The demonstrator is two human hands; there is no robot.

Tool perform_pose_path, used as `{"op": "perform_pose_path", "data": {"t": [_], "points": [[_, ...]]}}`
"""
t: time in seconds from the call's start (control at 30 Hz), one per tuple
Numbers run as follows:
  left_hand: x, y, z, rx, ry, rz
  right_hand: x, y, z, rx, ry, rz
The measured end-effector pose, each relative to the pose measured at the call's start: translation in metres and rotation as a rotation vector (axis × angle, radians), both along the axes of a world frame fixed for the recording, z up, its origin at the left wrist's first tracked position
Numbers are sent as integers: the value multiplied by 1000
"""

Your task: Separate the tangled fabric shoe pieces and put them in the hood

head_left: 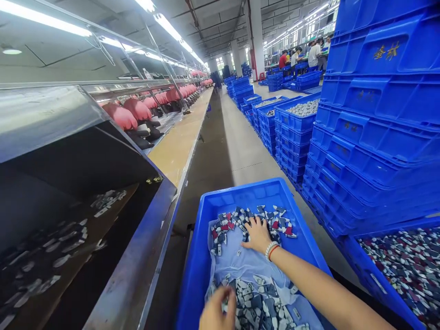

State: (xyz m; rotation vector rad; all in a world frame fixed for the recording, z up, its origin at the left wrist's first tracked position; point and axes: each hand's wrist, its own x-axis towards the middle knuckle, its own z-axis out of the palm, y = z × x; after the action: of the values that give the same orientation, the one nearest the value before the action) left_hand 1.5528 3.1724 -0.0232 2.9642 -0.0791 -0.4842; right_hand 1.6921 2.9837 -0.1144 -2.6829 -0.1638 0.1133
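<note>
A blue plastic crate [240,192] stands in front of me, lined with a pale blue cloth [247,266] and holding several small grey, white and red parts [237,220]. My right hand [256,233], with a bead bracelet on the wrist, reaches into the far pile, fingers spread and pressed on the parts. My left hand [215,314] is at the bottom edge of the view, fingers curled on the near pile of parts [261,307]. Whether either hand has a grip on any part is not visible.
A long steel workbench [137,270] with a dark trough of similar parts [65,243] runs along the left. Tall stacks of blue crates [378,119] stand on the right, with another filled crate [405,270] beside mine. People work far off at the back [302,57].
</note>
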Motion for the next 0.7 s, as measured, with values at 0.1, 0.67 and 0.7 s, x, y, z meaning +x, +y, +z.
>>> {"op": "perform_pose_path", "data": {"t": [0.1, 0.67, 0.7], "points": [[79, -11, -8, -17, -218, 54, 5, 2, -4, 11, 23, -28], [188, -4, -86, 130, -283, 124, 3, 29, -11, 20, -124, -103], [190, -1, -85, 122, -269, 139, 6, 30, -16, 6, -173, -108]]}}
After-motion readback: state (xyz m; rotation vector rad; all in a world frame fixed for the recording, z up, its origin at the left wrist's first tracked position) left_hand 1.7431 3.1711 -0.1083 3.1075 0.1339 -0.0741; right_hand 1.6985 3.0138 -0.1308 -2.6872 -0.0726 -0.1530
